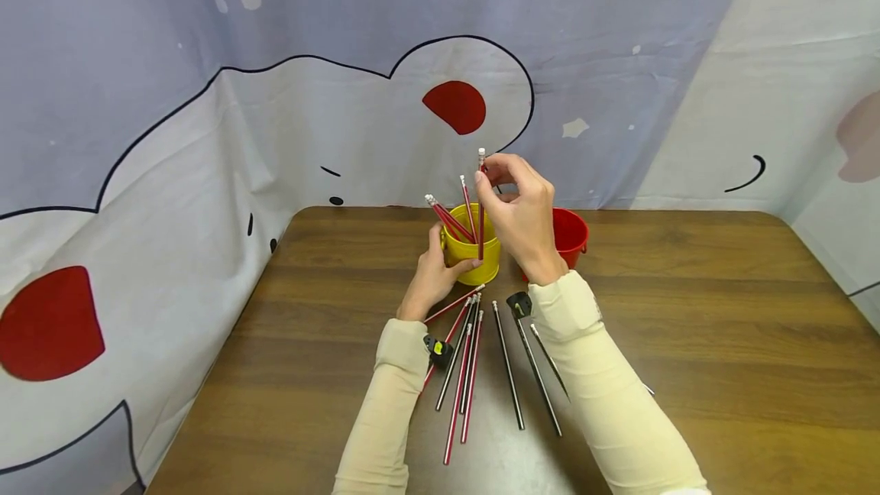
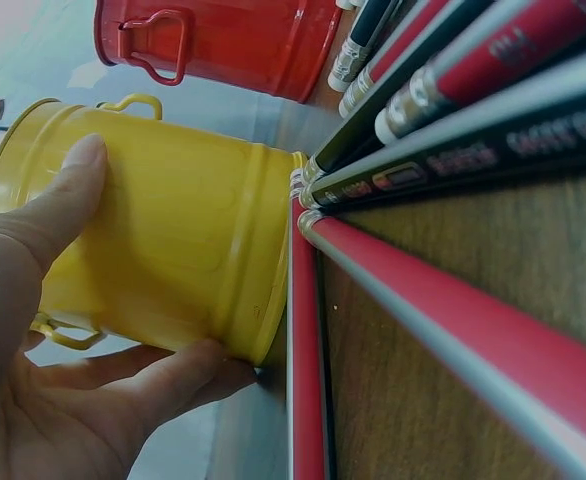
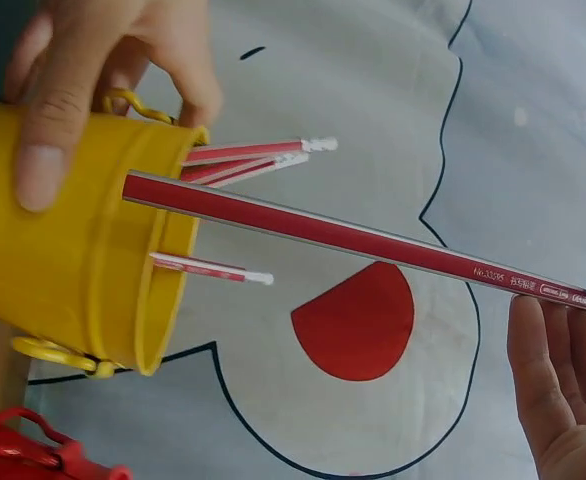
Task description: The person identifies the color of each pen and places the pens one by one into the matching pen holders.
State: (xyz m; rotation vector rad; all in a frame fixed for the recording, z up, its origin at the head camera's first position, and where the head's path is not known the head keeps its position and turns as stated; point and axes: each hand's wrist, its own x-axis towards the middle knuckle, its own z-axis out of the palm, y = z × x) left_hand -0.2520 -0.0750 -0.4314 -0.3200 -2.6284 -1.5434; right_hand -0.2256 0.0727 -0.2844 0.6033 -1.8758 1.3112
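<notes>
A small yellow metal bucket [image 1: 490, 269] stands upright at the table's far side. My left hand [image 1: 430, 273] grips it, with the thumb [image 2: 68, 190] along its wall and fingers around the other side. Several red pencils [image 3: 238, 151] lean inside, white eraser ends sticking out of the rim. My right hand [image 1: 525, 208] pinches another red pencil [image 1: 481, 224] near its eraser end. This pencil hangs almost upright at the bucket, its lower end showing in front of the near wall in the head view.
A red bucket [image 1: 571, 235] stands to the right, partly behind my right hand. Several loose red pencils [image 1: 472, 396] and black pencils [image 1: 509, 369] lie on the wooden table [image 1: 687, 312] between my forearms. A printed cloth [image 1: 330, 121] hangs behind the table.
</notes>
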